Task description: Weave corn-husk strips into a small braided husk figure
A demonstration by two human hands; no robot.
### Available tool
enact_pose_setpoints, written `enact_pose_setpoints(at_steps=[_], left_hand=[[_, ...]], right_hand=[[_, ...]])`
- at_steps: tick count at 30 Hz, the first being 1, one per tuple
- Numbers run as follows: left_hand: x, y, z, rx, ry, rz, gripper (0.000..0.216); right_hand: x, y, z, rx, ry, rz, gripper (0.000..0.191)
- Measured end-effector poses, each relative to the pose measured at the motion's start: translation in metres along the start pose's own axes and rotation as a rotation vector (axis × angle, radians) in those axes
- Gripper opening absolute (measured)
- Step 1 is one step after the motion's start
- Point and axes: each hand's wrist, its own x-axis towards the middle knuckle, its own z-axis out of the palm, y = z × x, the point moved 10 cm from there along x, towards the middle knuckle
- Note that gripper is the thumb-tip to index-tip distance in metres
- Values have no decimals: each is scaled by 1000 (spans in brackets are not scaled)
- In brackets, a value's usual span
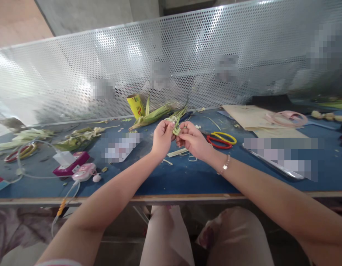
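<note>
My left hand (163, 137) and my right hand (193, 139) meet above the middle of the blue table. Between their pinched fingertips is a small bunch of pale green corn husk strips (176, 129), with thin ends sticking up behind. Its exact shape is partly hidden by my fingers. Below my hands, loose cut husk strips (178, 152) lie on the tabletop. Just behind them rests a larger leafy corn husk (152, 116). To the right of my right hand is a pair of scissors (221, 140) with one red and one yellow handle loop.
A yellow tube (135, 106) stands by the perforated metal screen (182, 55). On the left are a purple power strip (71, 164) with cables, a pink case (84, 172) and husk piles (76, 139). Blurred flat devices flank my hands; a pink ring (287, 118) lies right.
</note>
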Motion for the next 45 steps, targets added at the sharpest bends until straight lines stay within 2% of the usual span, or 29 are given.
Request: enact_pose_setpoints(at_steps=[6,13,18,21,25,30,33,37,45], left_hand=[[0,2,-7,76,54,11,31],[3,-2,-12,-72,102,-7,35],[3,-1,-9,-91,82,-17,35],[0,9,-8,24,68,37,32],[-10,33,-9,338,111,187,20],[-19,41,-6,590,149,298,12],[-21,41,-1,668,126,376,9],[-20,41,2,744,123,445,9],[-17,38,13,752,18,444,13]], right_hand=[[-1,-3,-1,31,19,-7,22],[0,-7,-1,58,23,-27,27],[0,-5,-5,71,47,-22,26],[0,-1,-5,88,68,19,26],[-1,11,-1,152,85,127,16],[-2,15,0,116,147,104,28],[-2,15,-4,27,209,67,33],[-2,6,-13,-77,262,-33,31],[-1,0,-31,-271,337,-106,26]])
